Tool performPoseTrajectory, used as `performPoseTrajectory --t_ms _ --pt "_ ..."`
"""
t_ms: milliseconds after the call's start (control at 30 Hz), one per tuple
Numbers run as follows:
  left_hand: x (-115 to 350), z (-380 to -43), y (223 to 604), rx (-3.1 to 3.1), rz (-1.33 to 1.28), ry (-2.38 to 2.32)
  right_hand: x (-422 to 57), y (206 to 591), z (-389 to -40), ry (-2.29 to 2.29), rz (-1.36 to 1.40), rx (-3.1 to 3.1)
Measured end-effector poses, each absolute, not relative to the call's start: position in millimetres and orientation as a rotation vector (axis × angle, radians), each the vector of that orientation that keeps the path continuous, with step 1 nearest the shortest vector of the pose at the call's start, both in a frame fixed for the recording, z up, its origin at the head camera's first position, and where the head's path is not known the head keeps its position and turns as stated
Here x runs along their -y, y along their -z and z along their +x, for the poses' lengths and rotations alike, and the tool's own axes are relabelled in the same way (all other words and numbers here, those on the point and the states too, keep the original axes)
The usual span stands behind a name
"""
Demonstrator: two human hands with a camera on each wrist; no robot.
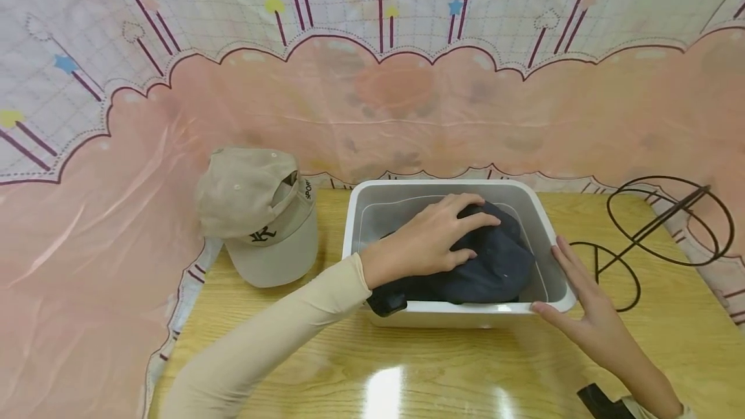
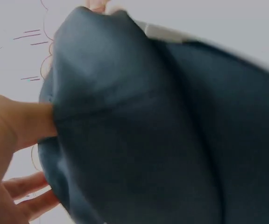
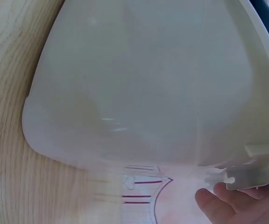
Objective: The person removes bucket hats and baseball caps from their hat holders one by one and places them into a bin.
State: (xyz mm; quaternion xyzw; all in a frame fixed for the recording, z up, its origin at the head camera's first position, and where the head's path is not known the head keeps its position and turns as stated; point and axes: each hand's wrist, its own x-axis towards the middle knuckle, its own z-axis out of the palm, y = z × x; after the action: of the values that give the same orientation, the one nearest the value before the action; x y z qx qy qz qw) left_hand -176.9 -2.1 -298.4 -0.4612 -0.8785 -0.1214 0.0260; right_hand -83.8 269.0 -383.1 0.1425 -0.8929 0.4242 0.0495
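Observation:
A dark navy cap lies inside a pale plastic storage bin. My left hand reaches into the bin and grips the cap from above, fingers spread and bent over its crown. In the left wrist view the navy cloth fills most of the picture, and the tips of the thumb and fingers are hidden behind it. My right hand holds the bin's front right corner, thumb on the front rim and fingers along the right side. The right wrist view shows those fingers at the rim's underside.
A beige cap with black lettering sits to the left of the bin. On the right lies a black wire stand made of loops. Everything rests on a wood-grain table, with a pink and white patterned sheet behind it.

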Motion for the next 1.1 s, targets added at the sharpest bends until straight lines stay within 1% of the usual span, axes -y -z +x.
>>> performPoseTrajectory --t_ms 333,567,667,867,1100 --pt "30 -172 280 2.762 -1.364 0.555 -270 382 -81 -1.266 0.426 2.727" --pt "63 -177 269 2.517 -1.311 0.842 -271 380 -83 -1.256 0.446 2.726" --pt "79 -179 263 2.413 -1.262 0.894 -271 380 -83 -1.285 0.44 2.722" --pt "109 -181 251 2.364 -1.14 0.879 -273 380 -83 -1.298 0.423 2.728" --pt "142 -183 255 2.357 -0.992 0.864 -270 380 -82 -1.238 0.402 2.758"
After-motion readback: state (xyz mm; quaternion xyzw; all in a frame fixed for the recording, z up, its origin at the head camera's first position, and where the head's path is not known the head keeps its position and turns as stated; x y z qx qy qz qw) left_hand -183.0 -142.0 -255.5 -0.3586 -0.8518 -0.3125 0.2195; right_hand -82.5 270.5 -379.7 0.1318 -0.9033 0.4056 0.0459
